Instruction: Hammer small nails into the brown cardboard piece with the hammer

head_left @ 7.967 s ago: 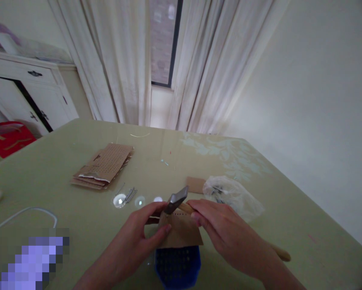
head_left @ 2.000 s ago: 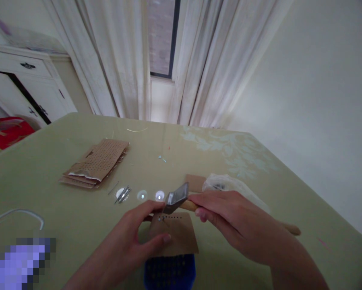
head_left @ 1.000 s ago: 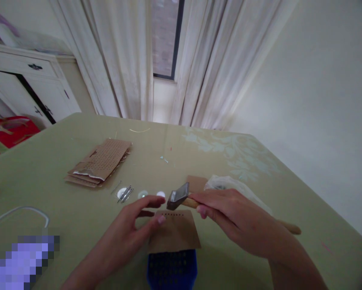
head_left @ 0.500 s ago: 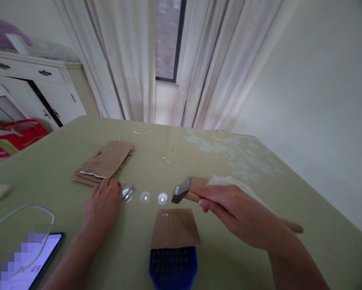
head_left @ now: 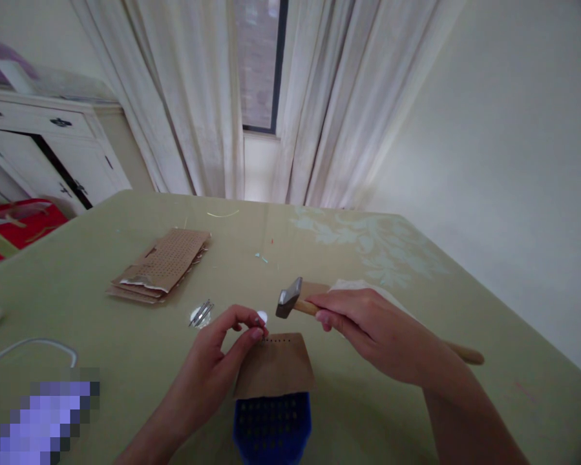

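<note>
A small brown cardboard piece (head_left: 276, 368) with a row of holes along its far edge lies on a blue perforated block (head_left: 272, 427) near me. My left hand (head_left: 221, 358) pinches something thin, probably a nail, at the card's far left corner. My right hand (head_left: 373, 329) grips the wooden handle of a small hammer (head_left: 290, 299), whose metal head hovers just above and beyond the card. Loose nails (head_left: 201, 313) lie on the table to the left.
A stack of perforated cardboard sheets (head_left: 160, 266) lies at the left on the green table (head_left: 101, 336). A clear plastic bag (head_left: 362, 287) sits behind my right hand. A white cable (head_left: 28, 345) curls at the near left. White cabinets and curtains stand beyond.
My left hand reached left to the loose nails half a second ago and has come back to the card's far corner, fingers pinched. The hammer stays raised in my right hand.
</note>
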`<state>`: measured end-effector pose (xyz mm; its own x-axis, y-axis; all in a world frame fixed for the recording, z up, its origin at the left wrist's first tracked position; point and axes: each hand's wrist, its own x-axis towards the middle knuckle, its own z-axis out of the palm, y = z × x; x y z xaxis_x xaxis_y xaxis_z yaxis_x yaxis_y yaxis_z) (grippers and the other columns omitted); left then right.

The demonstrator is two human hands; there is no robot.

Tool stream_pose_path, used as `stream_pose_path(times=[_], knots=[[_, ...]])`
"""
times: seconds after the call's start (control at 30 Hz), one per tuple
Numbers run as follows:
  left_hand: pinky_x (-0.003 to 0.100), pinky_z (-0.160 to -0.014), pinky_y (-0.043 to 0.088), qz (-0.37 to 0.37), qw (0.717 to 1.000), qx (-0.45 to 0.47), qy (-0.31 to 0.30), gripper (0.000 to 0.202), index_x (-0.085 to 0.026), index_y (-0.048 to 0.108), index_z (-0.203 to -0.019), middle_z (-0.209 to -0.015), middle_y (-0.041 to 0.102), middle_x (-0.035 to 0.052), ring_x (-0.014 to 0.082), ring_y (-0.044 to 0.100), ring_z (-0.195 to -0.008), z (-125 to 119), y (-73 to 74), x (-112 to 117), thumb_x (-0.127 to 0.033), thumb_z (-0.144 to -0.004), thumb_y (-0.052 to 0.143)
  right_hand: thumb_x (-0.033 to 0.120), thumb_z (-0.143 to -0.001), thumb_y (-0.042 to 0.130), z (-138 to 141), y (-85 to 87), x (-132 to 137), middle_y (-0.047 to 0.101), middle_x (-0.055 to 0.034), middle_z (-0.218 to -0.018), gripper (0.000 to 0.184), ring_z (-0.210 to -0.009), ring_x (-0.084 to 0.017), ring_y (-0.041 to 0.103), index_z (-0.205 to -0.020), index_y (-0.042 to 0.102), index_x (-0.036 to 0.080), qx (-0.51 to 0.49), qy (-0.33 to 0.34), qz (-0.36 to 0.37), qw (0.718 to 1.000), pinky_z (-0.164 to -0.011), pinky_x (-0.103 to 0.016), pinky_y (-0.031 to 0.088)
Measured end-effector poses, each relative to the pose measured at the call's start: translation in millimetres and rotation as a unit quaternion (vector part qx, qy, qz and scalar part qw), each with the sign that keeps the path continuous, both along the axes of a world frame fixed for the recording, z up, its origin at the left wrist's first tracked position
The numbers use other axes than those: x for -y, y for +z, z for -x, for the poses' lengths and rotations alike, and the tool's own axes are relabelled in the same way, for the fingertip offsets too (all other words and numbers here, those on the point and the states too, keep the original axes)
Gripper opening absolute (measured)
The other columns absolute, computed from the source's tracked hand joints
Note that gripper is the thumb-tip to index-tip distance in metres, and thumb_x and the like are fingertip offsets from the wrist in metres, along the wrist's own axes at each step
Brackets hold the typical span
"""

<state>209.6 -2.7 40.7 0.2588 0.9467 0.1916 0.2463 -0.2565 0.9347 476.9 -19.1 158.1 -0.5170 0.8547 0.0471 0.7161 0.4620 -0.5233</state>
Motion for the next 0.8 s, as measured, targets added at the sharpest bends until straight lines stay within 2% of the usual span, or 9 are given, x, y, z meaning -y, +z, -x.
stream_pose_path(times=[0.17,0.3,0.47,0.8], knots=[[0.032,-0.084,0.056,0.002,0.999,-0.038,-0.008,0.018,-0.027,0.077,-0.097,-0.097,0.081,0.0018,0.0228,0.073,-0.093,3.0,-4.5,-2.2,-0.038,-0.104,0.065,0.029,-0.119,0.049,-0.5,-1.3,0.2,0.082,-0.0041,-0.116,0.031,-0.102,-0.022,0.072,-0.12,0.079,0.023,0.016,-0.006,-0.005,1.0,-0.092,-0.033,0.046],[0.033,-0.085,0.055,-0.006,0.999,-0.046,-0.013,0.017,-0.028,0.078,-0.097,-0.097,0.082,0.0017,0.0237,0.074,-0.093,3.1,-7.2,-2.0,-0.039,-0.103,0.066,0.029,-0.118,0.048,0.1,-2.5,-0.3,0.082,-0.0061,-0.121,0.032,-0.108,-0.024,0.072,-0.127,0.078,0.022,0.019,-0.004,0.0,1.0,-0.095,-0.034,0.047],[0.034,-0.086,0.055,-0.013,0.998,-0.05,-0.019,0.017,-0.028,0.078,-0.098,-0.098,0.082,0.0023,0.0242,0.074,-0.094,3.0,-8.4,-1.4,-0.038,-0.104,0.065,0.03,-0.119,0.047,0.3,-1.7,-1.1,0.082,-0.0059,-0.114,0.033,-0.101,-0.024,0.072,-0.124,0.078,0.021,0.035,-0.004,0.004,0.999,-0.091,-0.035,0.046],[0.033,-0.085,0.055,-0.034,0.997,-0.059,-0.03,0.018,-0.029,0.079,-0.099,-0.098,0.083,0.0017,0.0235,0.075,-0.093,1.9,-5.4,-0.3,-0.036,-0.105,0.064,0.03,-0.119,0.048,0.8,-2.8,-1.7,0.082,-0.005,-0.116,0.03,-0.103,-0.024,0.072,-0.126,0.077,0.023,0.038,0.001,0.005,0.999,-0.092,-0.035,0.047]])
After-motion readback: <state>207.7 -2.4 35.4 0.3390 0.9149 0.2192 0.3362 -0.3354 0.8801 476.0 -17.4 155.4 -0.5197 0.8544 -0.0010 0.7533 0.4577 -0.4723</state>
